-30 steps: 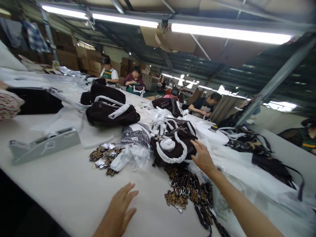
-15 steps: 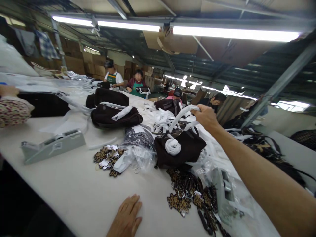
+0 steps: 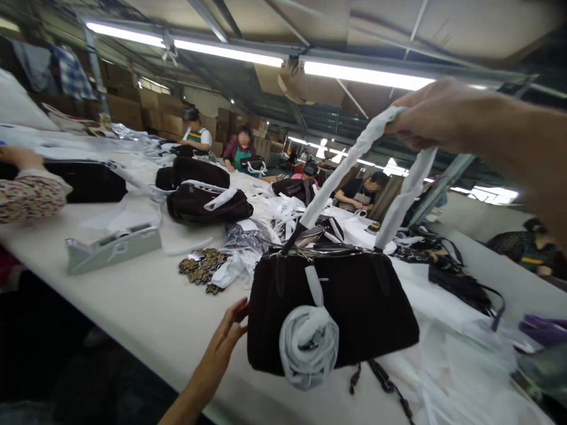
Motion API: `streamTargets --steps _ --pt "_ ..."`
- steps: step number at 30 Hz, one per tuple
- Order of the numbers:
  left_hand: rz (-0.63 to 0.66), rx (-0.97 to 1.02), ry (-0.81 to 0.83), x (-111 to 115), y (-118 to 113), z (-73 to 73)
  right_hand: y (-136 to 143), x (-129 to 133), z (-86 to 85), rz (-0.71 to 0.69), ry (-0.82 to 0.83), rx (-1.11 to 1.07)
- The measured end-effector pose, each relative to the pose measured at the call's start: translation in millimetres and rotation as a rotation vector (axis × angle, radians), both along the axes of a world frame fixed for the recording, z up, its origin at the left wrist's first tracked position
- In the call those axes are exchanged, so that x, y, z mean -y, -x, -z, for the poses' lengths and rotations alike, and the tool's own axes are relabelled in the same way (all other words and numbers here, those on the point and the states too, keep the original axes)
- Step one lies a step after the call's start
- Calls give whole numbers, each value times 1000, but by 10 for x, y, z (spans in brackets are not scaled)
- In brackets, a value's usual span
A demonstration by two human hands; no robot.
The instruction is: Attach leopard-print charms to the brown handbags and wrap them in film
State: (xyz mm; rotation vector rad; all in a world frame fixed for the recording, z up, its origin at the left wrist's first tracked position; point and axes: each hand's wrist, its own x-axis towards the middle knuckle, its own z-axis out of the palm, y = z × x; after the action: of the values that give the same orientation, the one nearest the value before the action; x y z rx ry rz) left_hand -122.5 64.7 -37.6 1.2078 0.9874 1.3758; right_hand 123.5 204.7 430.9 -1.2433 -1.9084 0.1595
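Observation:
My right hand [image 3: 425, 115] is closed round the white-wrapped handle [image 3: 349, 165] of a dark handbag [image 3: 354, 307] and holds it up above the table. A wrapped white coil [image 3: 309, 348] hangs on the bag's front. My left hand [image 3: 228, 330] is at the bag's left side, fingers apart; whether its fingertips touch the bag is hard to tell. Leopard-patterned tags [image 3: 201, 268] lie left of the bag beside a clear plastic bag [image 3: 248, 236] with dark contents. Dark straps [image 3: 385, 378] show below the bag.
A grey tape dispenser [image 3: 117, 248] stands on the white table [image 3: 177, 307]. Behind it lie more dark bags [image 3: 210, 203]. Another person's patterned sleeve [image 3: 33, 195] reaches in at the left beside a black bag. Several people work farther back.
My right hand has lifted the dark handbag by its handle and brought it closer. My left hand has come up from the table to the bag's left side. The view has shifted slightly.

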Motion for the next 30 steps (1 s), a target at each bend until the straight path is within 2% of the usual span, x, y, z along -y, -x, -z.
streamTargets --steps 2,3,4,6,8,10,12,14,16,19,21,22,25,26,28,30 --pt "69 103 0 135 30 -264 108 277 11 20 193 28" --pt "111 127 24 204 53 -352 149 393 40 17 294 30" --pt "141 138 47 273 81 -406 172 483 89 14 393 5" --pt "175 99 99 417 142 -421 162 579 273 14 571 -12" --pt "152 -32 135 565 185 -357 91 572 602 24 678 61" --pt "22 -247 111 711 178 -283 -9 506 1067 77 689 216" --pt "-172 -485 -12 831 107 -256 -115 429 1593 186 627 372" --pt "-260 -667 -185 895 -22 -291 -218 378 2072 230 585 423" --pt "-169 -786 -335 880 -188 -355 -307 386 2424 243 521 481" --pt "55 -962 -472 724 -432 -390 -374 589 2710 221 378 550" --pt "138 -1096 -494 586 -552 -338 -349 895 2830 109 305 575" --pt "163 -1159 -490 525 -596 -297 -316 1095 2898 -37 285 590" --pt "239 -1311 -481 406 -671 -187 -162 1765 3200 -636 566 522" --pt "264 -1351 -487 387 -684 -169 -103 1966 3331 -745 594 504" --pt "278 -1421 -497 364 -701 -165 3 2268 3602 -819 547 545" --pt "259 -1470 -487 344 -712 -187 76 2413 3831 -825 521 645"
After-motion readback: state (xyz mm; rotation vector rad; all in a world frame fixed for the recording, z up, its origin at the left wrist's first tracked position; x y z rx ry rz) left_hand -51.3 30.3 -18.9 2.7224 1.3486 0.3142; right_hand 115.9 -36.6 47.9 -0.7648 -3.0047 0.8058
